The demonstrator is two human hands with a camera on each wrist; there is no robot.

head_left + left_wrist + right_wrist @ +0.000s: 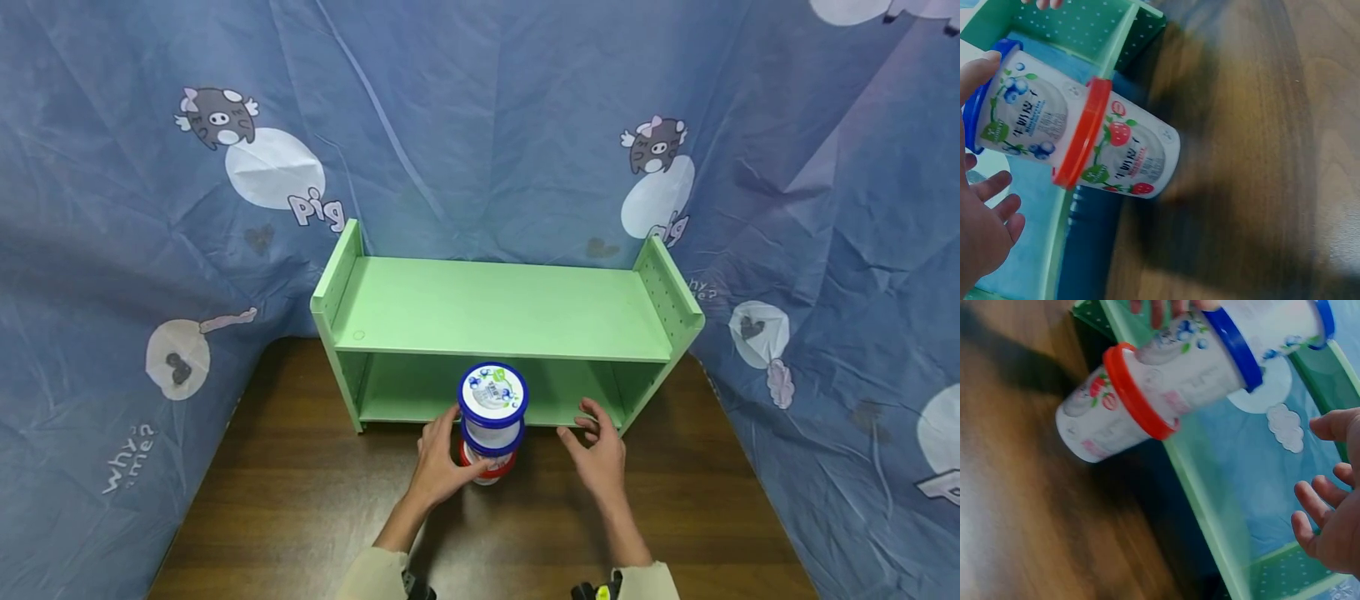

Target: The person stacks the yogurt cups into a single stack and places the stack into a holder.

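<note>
A stack of yogurt cups (491,429) stands on the brown table (300,517) just in front of a green two-level shelf (495,308). A red-lidded strawberry cup (1125,153) is at the bottom, with blue-lidded blueberry cups (1022,112) above it. My left hand (450,446) holds the lower part of the stack from the left, the thumb on its near side and on the blue lid (975,94). My right hand (581,425) hovers open a little to the right of the stack, fingers loosely spread (1329,506), touching nothing.
The shelf's top board and lower compartment (420,392) hold nothing. A blue cloth with cartoon pigs (150,208) hangs close behind and on both sides. Bare wood lies to the left and right of the hands.
</note>
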